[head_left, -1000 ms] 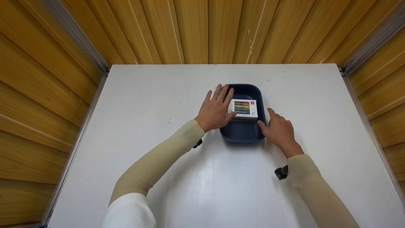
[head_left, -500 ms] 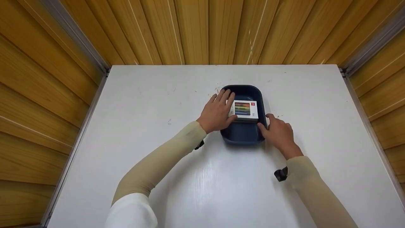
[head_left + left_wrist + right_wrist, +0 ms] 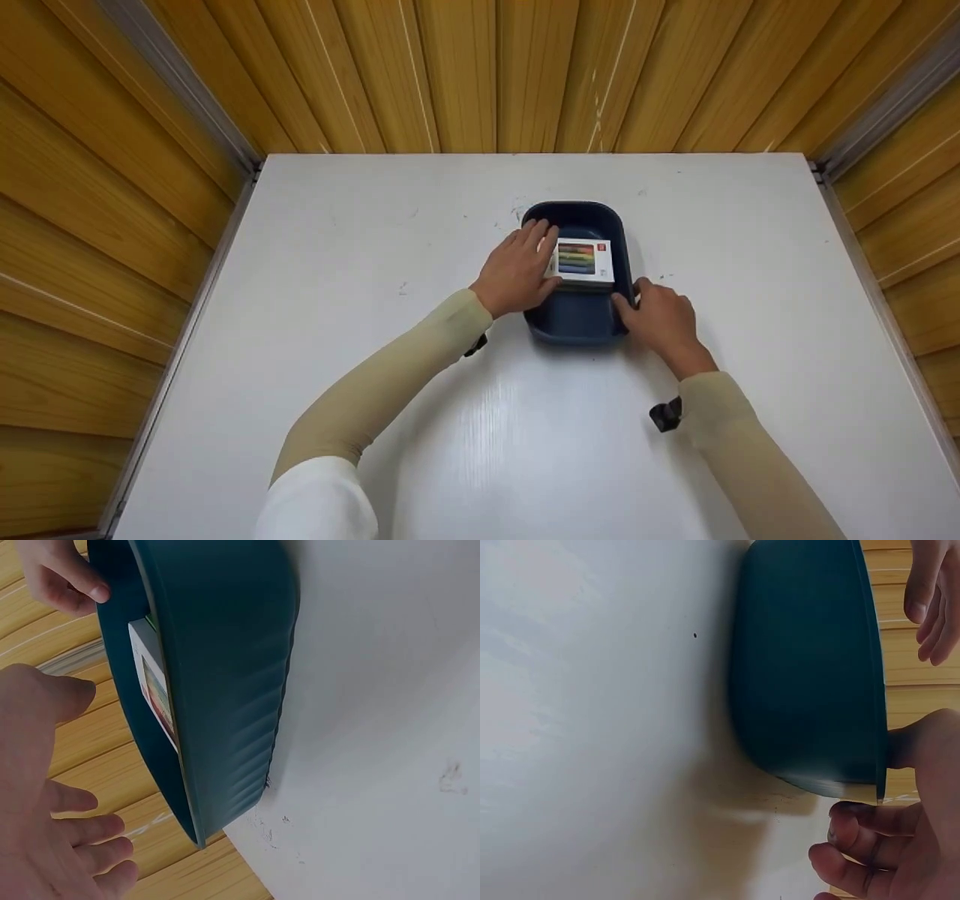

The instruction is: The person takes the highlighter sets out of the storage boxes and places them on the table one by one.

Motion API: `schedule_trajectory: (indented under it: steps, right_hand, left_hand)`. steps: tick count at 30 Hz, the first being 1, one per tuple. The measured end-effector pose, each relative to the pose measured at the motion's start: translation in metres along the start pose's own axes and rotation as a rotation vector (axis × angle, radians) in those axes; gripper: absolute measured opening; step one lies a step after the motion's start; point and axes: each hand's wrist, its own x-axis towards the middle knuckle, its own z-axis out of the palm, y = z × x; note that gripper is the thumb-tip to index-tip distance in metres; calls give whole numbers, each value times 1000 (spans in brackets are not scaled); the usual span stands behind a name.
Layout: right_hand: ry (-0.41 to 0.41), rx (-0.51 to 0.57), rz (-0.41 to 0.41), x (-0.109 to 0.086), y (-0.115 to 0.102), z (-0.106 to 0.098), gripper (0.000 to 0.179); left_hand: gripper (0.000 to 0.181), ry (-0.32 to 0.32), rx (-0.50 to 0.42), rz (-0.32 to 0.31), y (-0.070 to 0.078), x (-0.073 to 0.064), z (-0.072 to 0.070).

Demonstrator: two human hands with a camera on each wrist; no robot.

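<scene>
Left wrist shows gap head view hides: left hand (image 3: 31, 802) off bin (image 3: 232, 682), empty fingers extended; right hand (image 3: 664, 319) pinches rim (image 3: 881, 720).

Tabletop (image 3: 352, 232): spreading flat and white, gleaming palely toward the near edge.
Back panelling (image 3: 465, 75): rising beyond the tabletop's far edge, showing yellow-brown wood-grain boards and thin bright lines.
Left panelling (image 3: 97, 225): standing along the tabletop's left side, showing similar boards.
Right panelling (image 3: 911, 191): standing along the tabletop's right side, matching in colour and grain.
Left post (image 3: 180, 82): leading gray and straight from the tabletop's far left corner.
Right post (image 3: 885, 106): leading likewise from the tabletop's far right corner.
Dark scuffs (image 3: 518, 210): marking the tabletop's far half, near midway across.
Faint smudge (image 3: 403, 288): lying left of the tabletop's middle.
</scene>
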Motion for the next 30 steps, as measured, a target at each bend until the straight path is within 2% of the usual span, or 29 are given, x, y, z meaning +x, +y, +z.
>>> schedule_trajectory:
  steps: [6, 14, 25, 30]
  right_hand:
    - [-5, 0, -5, 1, 1, 2, 42]
    - [-43, 25, 28, 3, 2, 5, 44]
    - [-76, 50, 27, 6, 4, 4, 48]
    - [-120, 46, 59, 8, 4, 2, 53]
  left_hand:
    - [74, -4, -9, 9, 0, 3, 8]
    - [73, -7, -19, 13, -2, 6, 15]
    - [71, 12, -20, 38, -3, 10, 18]
    - [72, -9, -19, 37, -4, 12, 20]
